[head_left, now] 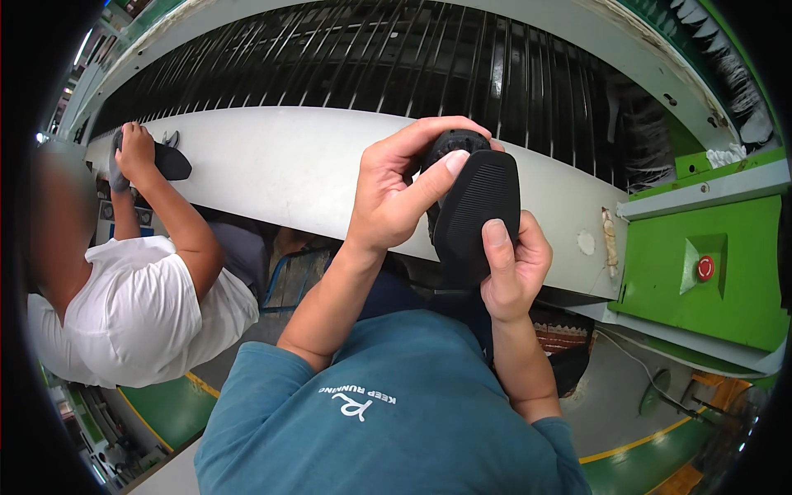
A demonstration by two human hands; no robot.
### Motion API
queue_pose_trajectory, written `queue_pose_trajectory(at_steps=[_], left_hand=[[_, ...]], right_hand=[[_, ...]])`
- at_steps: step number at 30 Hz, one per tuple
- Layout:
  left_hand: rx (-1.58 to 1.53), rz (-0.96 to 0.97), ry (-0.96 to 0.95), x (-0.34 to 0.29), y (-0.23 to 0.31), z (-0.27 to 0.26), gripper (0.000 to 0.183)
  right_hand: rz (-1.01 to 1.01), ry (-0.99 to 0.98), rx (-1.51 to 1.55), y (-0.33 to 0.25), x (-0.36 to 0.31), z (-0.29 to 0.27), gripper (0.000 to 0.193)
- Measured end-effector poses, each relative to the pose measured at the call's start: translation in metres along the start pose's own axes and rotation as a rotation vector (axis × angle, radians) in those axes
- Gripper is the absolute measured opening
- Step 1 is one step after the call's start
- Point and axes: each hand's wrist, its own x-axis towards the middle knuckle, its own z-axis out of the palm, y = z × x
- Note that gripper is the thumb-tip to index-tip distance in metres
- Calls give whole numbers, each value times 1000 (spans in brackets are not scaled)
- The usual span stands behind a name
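Observation:
Above the white work surface I hold a black, ribbed piece shaped like a shoe sole (480, 194), tilted with its ribbed face toward me. Behind its upper end shows a second dark, rounded part (456, 142); whether the two are joined I cannot tell. My left hand (402, 181) grips the upper end, fingers curled over the top and thumb pressed near the edge of the ribbed face. Lower down, my right hand (518, 264) pinches the piece at its right side, thumb on the ribbed face and fingers mostly hidden behind it.
The long white surface (289, 165) borders a dark rack of thin rods (363, 70). At left, a co-worker in a white shirt (153, 309) handles a dark piece (172, 162). A green machine panel (660, 297) with a red button (705, 268) stands at right.

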Motion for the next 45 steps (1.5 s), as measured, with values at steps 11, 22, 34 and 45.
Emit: queue_pose_trajectory(at_steps=[11, 22, 34, 45], left_hand=[[-251, -73, 29, -2, -3, -6, 51], [-66, -76, 43, -7, 7, -2, 54], [-65, -78, 38, -9, 7, 4, 51], [-63, -75, 29, -9, 8, 4, 50]], right_hand=[[39, -61, -36, 6, 8, 4, 17], [43, -127, -40, 4, 9, 1, 15], [45, -153, -17, 3, 9, -5, 16], [46, -155, -13, 2, 9, -4, 16]])
